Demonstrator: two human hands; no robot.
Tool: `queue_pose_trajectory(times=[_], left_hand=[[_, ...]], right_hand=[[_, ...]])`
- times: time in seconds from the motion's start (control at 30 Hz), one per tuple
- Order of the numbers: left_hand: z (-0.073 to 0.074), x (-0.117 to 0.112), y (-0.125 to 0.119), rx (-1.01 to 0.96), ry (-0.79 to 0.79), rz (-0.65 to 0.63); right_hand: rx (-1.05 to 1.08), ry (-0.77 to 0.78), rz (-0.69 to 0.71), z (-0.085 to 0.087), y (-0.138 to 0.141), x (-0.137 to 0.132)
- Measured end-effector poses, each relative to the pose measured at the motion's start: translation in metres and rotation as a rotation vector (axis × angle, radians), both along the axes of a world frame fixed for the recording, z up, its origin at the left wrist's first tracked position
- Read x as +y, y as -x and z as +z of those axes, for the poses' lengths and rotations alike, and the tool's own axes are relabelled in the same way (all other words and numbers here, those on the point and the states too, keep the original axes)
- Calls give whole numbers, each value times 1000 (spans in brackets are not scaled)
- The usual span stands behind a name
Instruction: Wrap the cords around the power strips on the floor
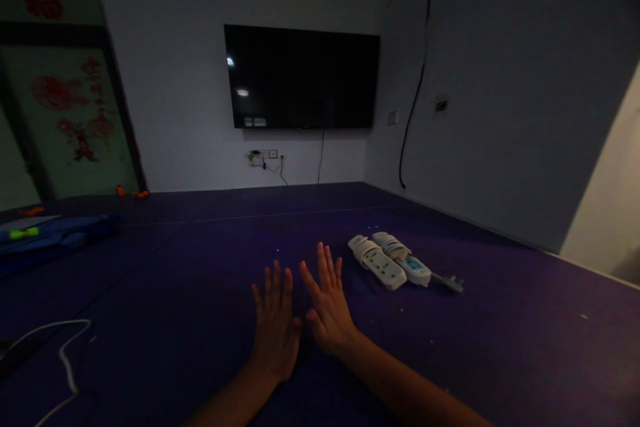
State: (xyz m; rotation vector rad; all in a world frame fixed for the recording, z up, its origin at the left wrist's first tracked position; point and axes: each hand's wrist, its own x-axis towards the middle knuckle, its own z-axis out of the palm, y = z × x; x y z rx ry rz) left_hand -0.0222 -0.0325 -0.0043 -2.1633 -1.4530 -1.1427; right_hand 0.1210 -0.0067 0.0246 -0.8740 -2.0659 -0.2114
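Observation:
My left hand (274, 327) is stretched out over the purple surface (200, 293), palm down, fingers extended and nothing held. Beside it my right hand (329, 310) is also open, its fingers spread and its thumb near the left thumb. Whether the palms touch the surface I cannot tell. To the right of my right hand, and apart from it, lie two white power strips. The nearer power strip (387, 270) shows its sockets and has its cord wound round one end. Alongside it, the other power strip (417, 269) has a wound cord too, with a plug (453, 283) at its right end.
A white cable (65, 353) curls at the lower left. Blue cloth (60, 233) lies at the far left. On the back wall hangs a dark television (303, 77), with wall sockets (265, 155) below it. A black cord (417, 87) hangs down the right wall.

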Motion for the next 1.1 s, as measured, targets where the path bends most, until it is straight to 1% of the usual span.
queue_pose_trajectory(times=[0.13, 0.23, 0.37, 0.43, 0.53, 0.63, 0.73, 0.8, 0.87, 1.1], left_hand=[[-1, 2, -1, 20, 1, 19], [1, 1, -1, 19, 21, 17], [6, -1, 0, -6, 87, -9], [7, -2, 0, -9, 113, -7], [7, -1, -1, -5, 160, -1], [6, 0, -2, -10, 225, -8], [6, 1, -2, -34, 286, -12], [7, 1, -2, -50, 311, -16], [8, 0, -2, -60, 330, -24], [10, 0, -2, -81, 366, -59]], right_hand=[[-40, 2, 5, 2, 0, -1], [-78, 30, -75, 5, 0, 2], [-36, 19, -310, 10, -9, 20], [-36, -11, -436, 12, -22, 35], [-79, -35, -639, 10, -50, 56], [-182, 46, -873, 7, -75, 71], [-263, 155, -1022, 4, -91, 78], [-288, 208, -1065, 3, -96, 80], [-300, 234, -1079, 2, -99, 81], [-342, 239, -1096, 1, -97, 81]])
